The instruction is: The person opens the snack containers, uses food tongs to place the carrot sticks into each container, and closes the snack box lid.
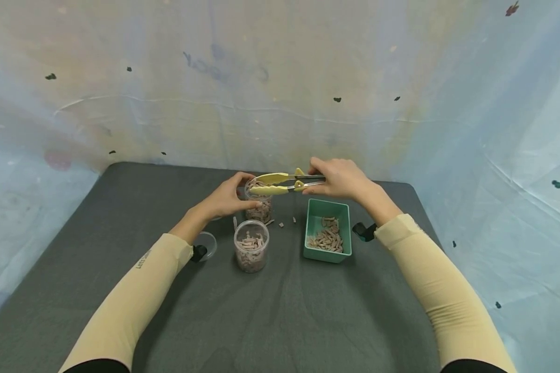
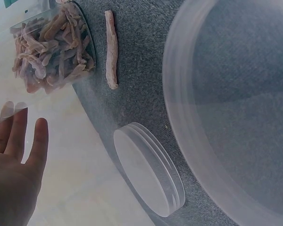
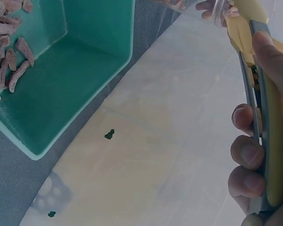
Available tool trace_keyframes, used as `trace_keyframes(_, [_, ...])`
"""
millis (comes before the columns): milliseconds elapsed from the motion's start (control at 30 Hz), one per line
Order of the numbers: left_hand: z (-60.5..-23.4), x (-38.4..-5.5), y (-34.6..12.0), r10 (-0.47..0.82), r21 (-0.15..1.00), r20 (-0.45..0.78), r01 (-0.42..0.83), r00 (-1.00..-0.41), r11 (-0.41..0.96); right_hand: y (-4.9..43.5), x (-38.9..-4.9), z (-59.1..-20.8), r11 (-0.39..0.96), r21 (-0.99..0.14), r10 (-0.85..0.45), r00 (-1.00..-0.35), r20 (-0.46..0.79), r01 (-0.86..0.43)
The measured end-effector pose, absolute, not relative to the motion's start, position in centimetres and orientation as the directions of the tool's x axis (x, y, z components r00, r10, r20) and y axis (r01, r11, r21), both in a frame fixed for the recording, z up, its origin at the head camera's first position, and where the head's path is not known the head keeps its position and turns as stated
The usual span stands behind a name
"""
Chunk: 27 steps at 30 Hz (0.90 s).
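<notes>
My left hand [image 1: 221,199] holds the rear clear jar [image 1: 260,213], thumb in front and fingers behind. Brownish-pink dried strips [image 2: 56,47] fill much of this jar. With my right hand [image 1: 340,178] I grip a pair of yellow-tipped kitchen tongs [image 3: 273,141]; their tips lie over the rear jar's mouth. Whether the tips hold a strip is hard to tell. Nearer me stands a second clear jar [image 1: 251,259], partly filled with similar strips. Below my right hand, a green rectangular box [image 1: 327,255] contains more strips [image 1: 327,239].
A round clear lid [image 1: 208,243] lies beside my left wrist, and another lid [image 2: 148,169] appears in the left wrist view. One loose strip [image 2: 112,49] and small crumbs [image 1: 281,225] lie on the dark cloth-covered table [image 1: 280,321]. A pale sheet [image 1: 280,77] hangs behind.
</notes>
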<state>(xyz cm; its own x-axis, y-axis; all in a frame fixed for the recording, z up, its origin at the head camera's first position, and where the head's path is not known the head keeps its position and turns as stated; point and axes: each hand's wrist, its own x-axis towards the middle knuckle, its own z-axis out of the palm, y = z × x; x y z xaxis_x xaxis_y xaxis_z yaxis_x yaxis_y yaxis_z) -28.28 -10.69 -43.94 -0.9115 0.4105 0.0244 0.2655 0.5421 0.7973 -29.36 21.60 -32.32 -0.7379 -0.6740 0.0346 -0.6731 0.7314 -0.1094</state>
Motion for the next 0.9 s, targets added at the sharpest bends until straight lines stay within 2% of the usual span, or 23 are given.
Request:
trace_keyframes(533, [-44.0,-28.3,-10.5,0.43,0.795,0.031,0.283,-0.902,0.537,22.4,-28.6,-32.4,0.766,-0.096,-0.633,-0.772,0.06,-0.636])
trace_keyframes(700, [-44.0,-28.4,-10.4,0.431,0.792,0.028,0.283,-0.902,0.541,23.2,-28.0,-32.5,0.778,-0.145,-0.604,-0.791,0.094,-0.611])
trace_keyframes(900, [-44.1,-28.7,-10.6,0.431,0.794,0.027,0.281,-0.902,0.539,25.0,-27.2,-32.9,0.785,-0.276,-0.525,-0.832,0.181,-0.555])
